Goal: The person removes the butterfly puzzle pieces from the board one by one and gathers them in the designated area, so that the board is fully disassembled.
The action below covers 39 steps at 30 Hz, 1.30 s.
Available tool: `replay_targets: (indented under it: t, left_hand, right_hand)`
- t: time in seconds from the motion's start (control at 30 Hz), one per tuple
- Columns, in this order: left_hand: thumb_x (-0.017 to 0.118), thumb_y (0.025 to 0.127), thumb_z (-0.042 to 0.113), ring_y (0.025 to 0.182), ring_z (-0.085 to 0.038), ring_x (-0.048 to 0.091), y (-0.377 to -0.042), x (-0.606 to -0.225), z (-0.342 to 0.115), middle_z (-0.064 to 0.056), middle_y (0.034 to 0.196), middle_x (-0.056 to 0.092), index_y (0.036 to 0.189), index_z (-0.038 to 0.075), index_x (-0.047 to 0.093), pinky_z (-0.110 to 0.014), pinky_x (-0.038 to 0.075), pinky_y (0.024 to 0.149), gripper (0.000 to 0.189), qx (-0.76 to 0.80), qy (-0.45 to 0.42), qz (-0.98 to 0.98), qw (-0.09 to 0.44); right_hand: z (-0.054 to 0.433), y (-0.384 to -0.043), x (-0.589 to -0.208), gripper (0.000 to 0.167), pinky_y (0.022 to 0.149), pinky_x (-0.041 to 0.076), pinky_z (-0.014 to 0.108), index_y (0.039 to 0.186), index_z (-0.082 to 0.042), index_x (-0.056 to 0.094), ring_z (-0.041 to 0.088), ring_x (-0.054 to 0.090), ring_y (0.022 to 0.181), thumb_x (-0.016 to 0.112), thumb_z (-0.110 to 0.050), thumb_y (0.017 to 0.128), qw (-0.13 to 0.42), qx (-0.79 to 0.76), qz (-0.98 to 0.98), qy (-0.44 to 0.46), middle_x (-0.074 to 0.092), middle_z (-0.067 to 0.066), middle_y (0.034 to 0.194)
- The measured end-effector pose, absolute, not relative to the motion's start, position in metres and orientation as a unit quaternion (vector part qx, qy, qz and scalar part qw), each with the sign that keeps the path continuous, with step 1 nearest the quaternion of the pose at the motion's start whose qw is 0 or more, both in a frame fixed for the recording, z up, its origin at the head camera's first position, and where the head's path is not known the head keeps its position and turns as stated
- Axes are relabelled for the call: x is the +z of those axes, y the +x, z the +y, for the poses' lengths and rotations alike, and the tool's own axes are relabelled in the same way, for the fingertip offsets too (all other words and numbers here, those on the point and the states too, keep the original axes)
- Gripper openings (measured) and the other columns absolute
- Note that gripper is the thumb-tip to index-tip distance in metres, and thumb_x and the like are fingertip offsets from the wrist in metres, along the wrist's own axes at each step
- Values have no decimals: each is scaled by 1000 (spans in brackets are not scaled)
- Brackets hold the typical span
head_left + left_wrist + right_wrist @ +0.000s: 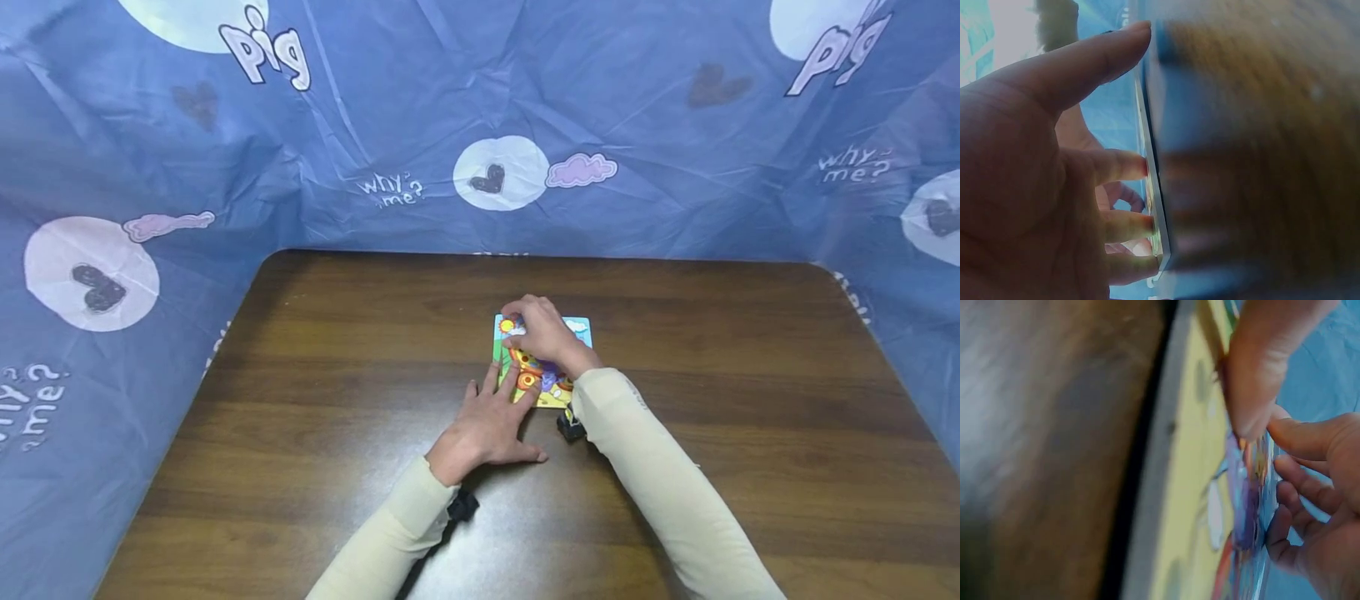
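A small picture puzzle board (pixel 581 332) lies flat on the table, with a sun, clouds and a bright yellow, orange and purple figure on it. My left hand (pixel 491 425) is spread, with its straight fingertips resting on the board's lower left part and the thumb out over the table. In the left wrist view those fingers (pixel 1124 226) meet the board's face near its edge. My right hand (pixel 546 333) arches over the board's upper part, thumb and fingers bent down to its face. In the right wrist view its curled fingers (pixel 1300 500) touch the surface; I cannot tell whether they pinch a piece.
The brown wooden table (pixel 337 375) has rounded far corners. A blue printed cloth (pixel 420 108) hangs behind it and along both sides. Black wrist devices sit under both cream sleeves (pixel 652 467), the right one close to the board's lower right corner.
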<state>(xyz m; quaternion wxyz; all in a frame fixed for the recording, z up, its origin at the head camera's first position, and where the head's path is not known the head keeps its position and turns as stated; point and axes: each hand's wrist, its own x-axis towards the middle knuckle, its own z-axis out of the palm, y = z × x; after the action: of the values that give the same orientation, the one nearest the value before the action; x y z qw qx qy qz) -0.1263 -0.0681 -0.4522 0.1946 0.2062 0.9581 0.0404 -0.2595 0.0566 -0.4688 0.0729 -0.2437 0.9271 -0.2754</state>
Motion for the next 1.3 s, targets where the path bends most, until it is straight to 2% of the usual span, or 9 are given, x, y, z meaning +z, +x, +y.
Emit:
replay_targets:
  t: [0.2, 0.47, 0.63, 0.77, 1.0, 1.3]
  left_hand:
    - [65, 80, 72, 155, -44, 14, -126, -451, -69, -17, 169, 13, 159, 25, 30, -64, 30, 119, 98, 37, 204, 960, 190]
    - [66, 80, 71, 155, -44, 14, -126, -452, -71, -17, 169, 12, 159, 25, 29, -64, 29, 119, 99, 40, 203, 959, 191]
    - [67, 79, 70, 155, -44, 15, -126, -453, -70, -17, 169, 14, 158, 25, 30, -64, 30, 119, 98, 42, 205, 960, 187]
    - [68, 79, 70, 155, -43, 16, -126, -454, -70, -16, 169, 15, 158, 26, 31, -64, 30, 118, 98, 43, 207, 960, 186]
    - [68, 79, 70, 155, -44, 17, -126, -454, -69, -17, 169, 16, 158, 25, 32, -64, 31, 118, 97, 44, 208, 960, 183]
    - [68, 79, 70, 155, -44, 15, -127, -455, -68, -17, 169, 13, 158, 25, 31, -64, 30, 119, 98, 42, 207, 959, 188]
  right_hand:
    - [56, -259, -468, 47, 103, 50, 44, 122, -4, 69, 31, 68, 112, 84, -18, 80, 55, -278, 931, -231, 75, 13, 117]
    - [52, -256, -467, 50, 104, 52, 40, 124, -6, 69, 27, 70, 114, 85, -20, 79, 63, -298, 933, -191, 76, 9, 115]
    - [50, -258, -468, 47, 98, 54, 41, 120, -5, 70, 26, 72, 102, 86, -18, 78, 58, -296, 933, -195, 78, 11, 106]
    - [51, -259, -470, 50, 95, 51, 43, 121, -4, 68, 26, 68, 95, 86, -18, 77, 59, -297, 930, -207, 75, 11, 99]
    - [57, -258, -468, 51, 104, 48, 45, 125, -3, 66, 31, 66, 111, 84, -19, 80, 58, -283, 934, -210, 73, 14, 116]
    - [57, -257, -468, 46, 102, 53, 43, 124, -5, 67, 28, 70, 113, 82, -19, 82, 59, -286, 933, -209, 76, 10, 115]
